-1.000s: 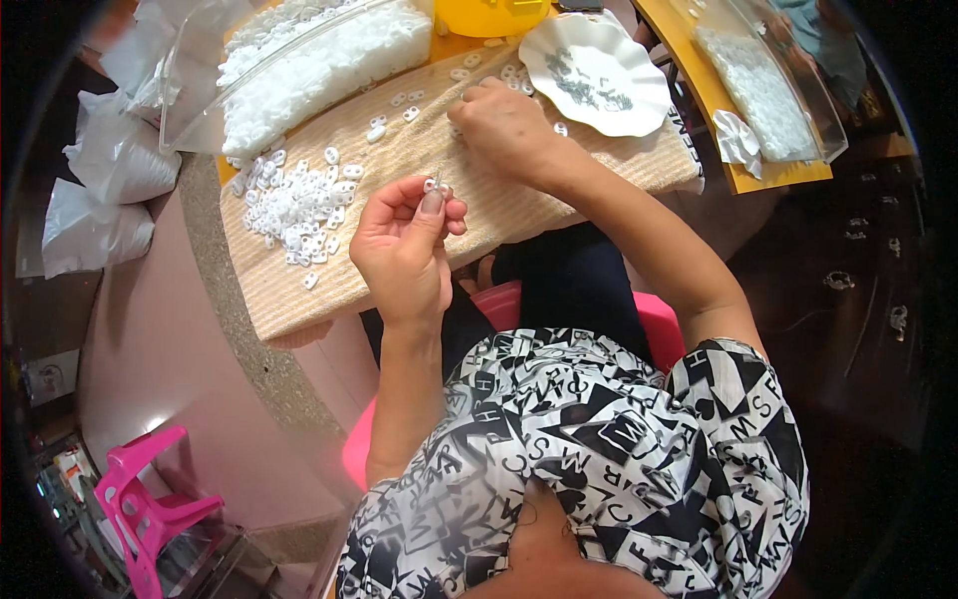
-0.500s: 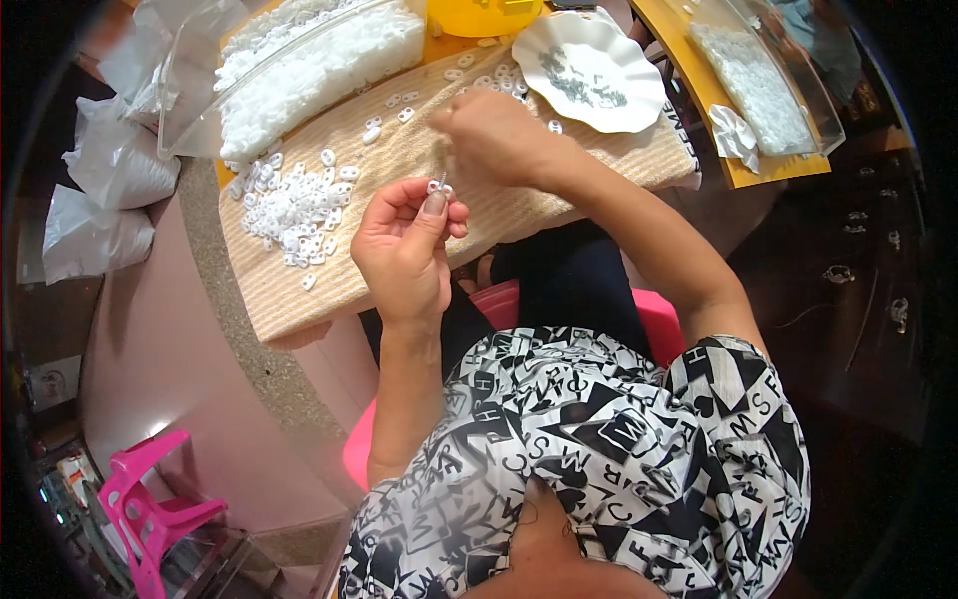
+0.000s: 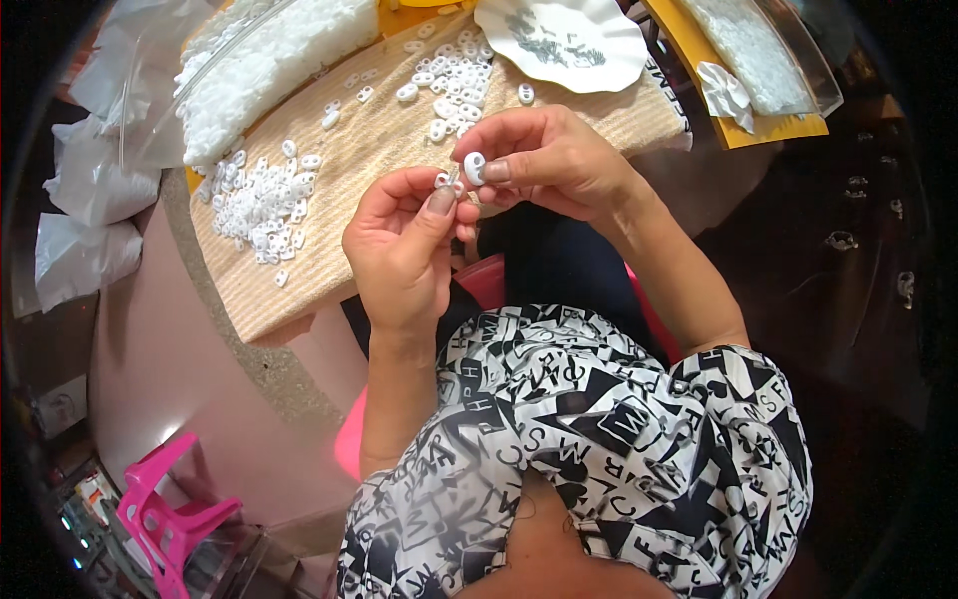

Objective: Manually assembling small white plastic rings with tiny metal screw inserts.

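My left hand [image 3: 399, 250] is closed, pinching a small white plastic piece with holes [image 3: 445, 182] between thumb and fingers. Close beside it, my right hand [image 3: 564, 165] grips a white oval two-hole piece [image 3: 474, 168] between thumb and forefinger. A thin stub sticks up at the left fingertips; I cannot make out what it is. Both hands are over the near edge of a cream striped cloth [image 3: 369, 145]. On that cloth lie a pile of small white two-hole pieces [image 3: 261, 205] at the left and larger white ovals [image 3: 459, 95] beyond my hands.
A clear bin of white parts [image 3: 269, 75] stands at the far left, and another bin [image 3: 753, 60] at the far right. A white scalloped plate [image 3: 624, 55] holds small dark grey parts. White bags [image 3: 95, 180] hang at the left; a pink stool [image 3: 170, 509] is lower left.
My right hand has come back from the larger ovals toward my left hand, and a white oval piece now shows in its fingers. My left hand keeps its pinch. The view has shifted slightly.
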`<state>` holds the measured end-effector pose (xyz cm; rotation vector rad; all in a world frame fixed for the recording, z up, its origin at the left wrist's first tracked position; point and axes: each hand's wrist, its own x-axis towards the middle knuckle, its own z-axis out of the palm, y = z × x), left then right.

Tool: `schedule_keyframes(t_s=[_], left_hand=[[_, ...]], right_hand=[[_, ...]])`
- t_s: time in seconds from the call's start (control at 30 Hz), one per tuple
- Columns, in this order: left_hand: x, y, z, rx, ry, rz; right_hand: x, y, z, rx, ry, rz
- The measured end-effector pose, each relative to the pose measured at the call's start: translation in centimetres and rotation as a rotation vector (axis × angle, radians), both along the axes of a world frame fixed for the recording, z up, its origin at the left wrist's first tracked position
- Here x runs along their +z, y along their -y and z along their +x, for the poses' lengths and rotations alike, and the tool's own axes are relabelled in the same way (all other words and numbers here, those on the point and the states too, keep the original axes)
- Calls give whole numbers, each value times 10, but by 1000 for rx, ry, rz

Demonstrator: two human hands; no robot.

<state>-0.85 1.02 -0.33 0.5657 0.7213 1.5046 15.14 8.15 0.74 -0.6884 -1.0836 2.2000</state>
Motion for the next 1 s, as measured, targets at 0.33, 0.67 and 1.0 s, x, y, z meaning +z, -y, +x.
schedule_keyframes(t_s=[0.33, 0.67, 1.0], left_hand=[[-1, 4, 5, -13, -28, -8], [-2, 2, 4, 5, -37, -32], [-5, 0, 6, 42, 0, 6]], right_hand=[[-2, 20, -15, -294, -3, -7], [2, 15, -8, -191, 292, 171], [6, 12, -3, -73, 257, 177]])
